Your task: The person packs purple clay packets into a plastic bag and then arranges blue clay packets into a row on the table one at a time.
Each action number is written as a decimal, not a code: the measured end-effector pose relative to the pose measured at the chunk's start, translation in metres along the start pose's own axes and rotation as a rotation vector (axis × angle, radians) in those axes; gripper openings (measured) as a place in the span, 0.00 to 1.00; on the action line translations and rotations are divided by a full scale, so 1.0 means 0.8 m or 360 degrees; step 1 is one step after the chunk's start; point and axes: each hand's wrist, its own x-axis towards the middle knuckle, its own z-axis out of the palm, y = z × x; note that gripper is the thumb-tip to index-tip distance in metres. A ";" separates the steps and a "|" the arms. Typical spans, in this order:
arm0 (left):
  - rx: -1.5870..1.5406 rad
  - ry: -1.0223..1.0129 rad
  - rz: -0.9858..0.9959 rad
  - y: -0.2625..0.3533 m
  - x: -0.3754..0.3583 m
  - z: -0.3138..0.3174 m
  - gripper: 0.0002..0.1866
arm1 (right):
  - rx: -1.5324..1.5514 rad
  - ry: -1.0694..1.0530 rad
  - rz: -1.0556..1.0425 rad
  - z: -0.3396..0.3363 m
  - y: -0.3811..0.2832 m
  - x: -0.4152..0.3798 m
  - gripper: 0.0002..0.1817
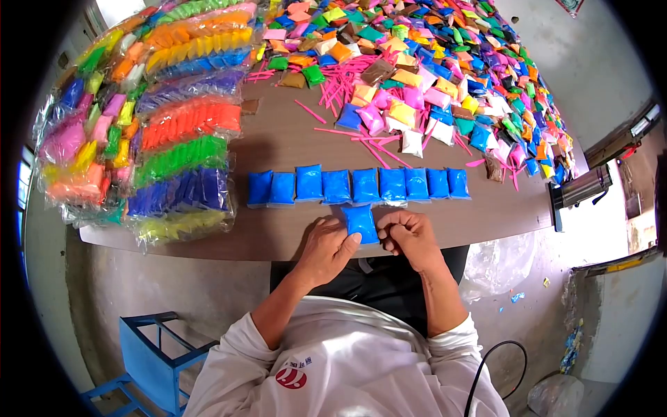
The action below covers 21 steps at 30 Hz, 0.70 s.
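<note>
My left hand (325, 244) pinches a small blue packet (360, 224) in clear film by its left side, thumb on top. The packet is at the table's front edge, just below a row of similar blue packets (365, 185). Close by its right edge is my right hand (411, 240), closed with fingers curled inward; what its fingertips hold, if anything, is hidden. The row runs left to right across the table, its packets side by side, a few slightly higher than others.
Clear bags of packets sorted by colour (184, 125) are stacked on the table's left. A large heap of mixed packets (445, 76) covers the back and right, with pink strips (340, 87) among them. A blue stool (149, 354) stands at lower left; a metal fitting (582, 189) is at the right edge.
</note>
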 end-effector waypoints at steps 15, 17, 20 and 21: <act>0.0090 -0.0141 0.0054 0.000 0.002 -0.005 0.18 | -0.0070 0.0149 0.0013 0.005 -0.007 0.014 0.10; 0.0085 -0.0129 0.0053 0.002 0.002 -0.005 0.19 | 0.0097 0.0255 -0.0042 -0.007 -0.010 0.008 0.11; 0.0076 -0.0144 0.0045 0.001 0.001 -0.006 0.19 | 0.0002 0.0170 -0.0007 -0.028 -0.010 0.005 0.10; 0.0067 -0.0166 0.0035 -0.002 0.001 -0.006 0.19 | -0.0111 0.0145 0.0034 -0.031 -0.010 0.003 0.09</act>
